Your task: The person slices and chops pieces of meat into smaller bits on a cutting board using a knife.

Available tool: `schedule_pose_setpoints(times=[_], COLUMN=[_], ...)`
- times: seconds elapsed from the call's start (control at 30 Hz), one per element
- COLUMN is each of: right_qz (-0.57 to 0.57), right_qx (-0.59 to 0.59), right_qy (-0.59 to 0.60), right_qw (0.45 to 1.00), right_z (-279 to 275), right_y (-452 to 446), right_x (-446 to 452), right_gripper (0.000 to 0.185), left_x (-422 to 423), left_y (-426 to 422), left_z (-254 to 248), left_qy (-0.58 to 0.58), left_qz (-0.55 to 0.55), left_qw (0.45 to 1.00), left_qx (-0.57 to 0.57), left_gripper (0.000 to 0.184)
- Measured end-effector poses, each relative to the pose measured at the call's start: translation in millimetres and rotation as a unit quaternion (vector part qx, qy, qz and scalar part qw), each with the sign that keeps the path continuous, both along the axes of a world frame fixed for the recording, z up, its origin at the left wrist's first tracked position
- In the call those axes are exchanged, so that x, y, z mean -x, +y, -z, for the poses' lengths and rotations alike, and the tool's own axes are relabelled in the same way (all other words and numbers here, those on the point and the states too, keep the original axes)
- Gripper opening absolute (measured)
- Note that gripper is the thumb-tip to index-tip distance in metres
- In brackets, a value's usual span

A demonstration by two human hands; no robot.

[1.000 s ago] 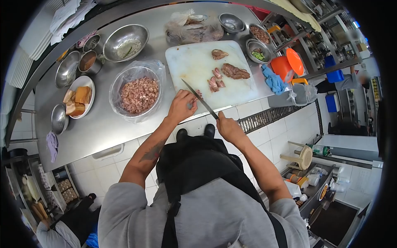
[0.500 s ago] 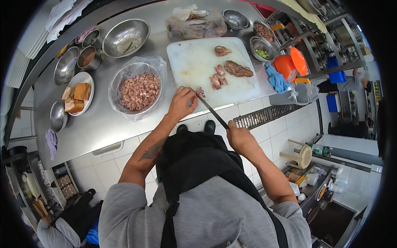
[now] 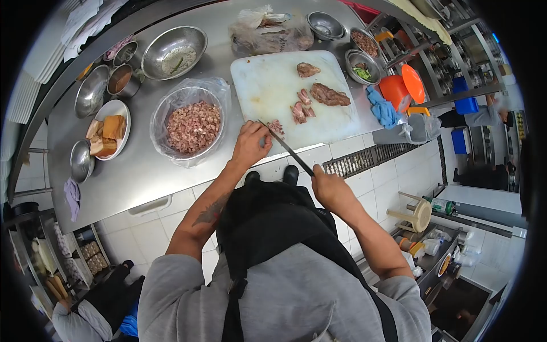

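Observation:
My right hand [image 3: 333, 189] is wrapped around the handle of a long kitchen knife [image 3: 292, 152], its blade angled up and left onto the near edge of the white cutting board [image 3: 259, 80]. Beside the blade's tip, my left hand [image 3: 250, 142] is closed with curled fingers; what they press on is hidden. Small cut bits of meat [image 3: 276, 126] lie just right of the blade. Farther up the board are several meat strips [image 3: 299, 112], a larger brown piece of meat [image 3: 330, 95] and a smaller chunk [image 3: 306, 69].
Left of the board stands a plastic-lined bowl [image 3: 156, 137] of diced meat. A plate [image 3: 126, 128] of fatty meat blocks and metal bowls [image 3: 196, 37] are farther left. A blue cloth [image 3: 383, 108] and orange container [image 3: 393, 90] lie right. Another person [image 3: 91, 313] is at lower left.
The knife and both hands stay in nearly the same place, with the blade shifted only slightly. The whole view has moved a few pixels; the meat pieces lie as before.

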State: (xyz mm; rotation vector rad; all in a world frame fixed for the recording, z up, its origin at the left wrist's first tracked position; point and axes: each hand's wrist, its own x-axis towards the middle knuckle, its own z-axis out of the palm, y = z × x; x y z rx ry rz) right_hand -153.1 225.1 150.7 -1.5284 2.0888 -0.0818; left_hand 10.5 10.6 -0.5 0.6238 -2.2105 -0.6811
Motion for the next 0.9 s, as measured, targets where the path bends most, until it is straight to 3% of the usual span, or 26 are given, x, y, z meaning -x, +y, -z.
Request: schedule_pose_setpoints(times=[0.1, 0.17, 0.43, 0.53, 0.73, 0.9], right_qz=[0.014, 0.025, 0.027, 0.048, 0.041, 0.170], right_qx=[0.025, 0.030, -0.050, 0.006, -0.025, -0.064], right_qy=[-0.016, -0.027, -0.025, -0.058, -0.103, -0.175], right_qw=[0.999, 0.999, 0.998, 0.997, 0.994, 0.968], right_z=[68, 72, -6, 72, 28, -8], right_y=[-2, -19, -11, -7, -39, -36], right_x=[0, 1, -5, -10, 16, 36], right_gripper=[0.022, 0.023, 0.022, 0.022, 0.031, 0.032], left_x=[0, 1, -8, -9, -6, 0], left_y=[-2, -3, 9, 10, 17, 31], left_z=[4, 1, 1, 9, -7, -13], left_qy=[-0.012, 0.012, 0.002, -0.007, 0.005, -0.081], left_qz=[0.010, 0.002, -0.035, -0.018, -0.043, 0.105], left_qw=[1.000, 1.000, 0.999, 1.000, 0.999, 0.990], left_qx=[-0.017, -0.011, 0.004, 0.017, 0.010, 0.037], left_gripper=[0.018, 0.018, 0.014, 0.017, 0.019, 0.017])
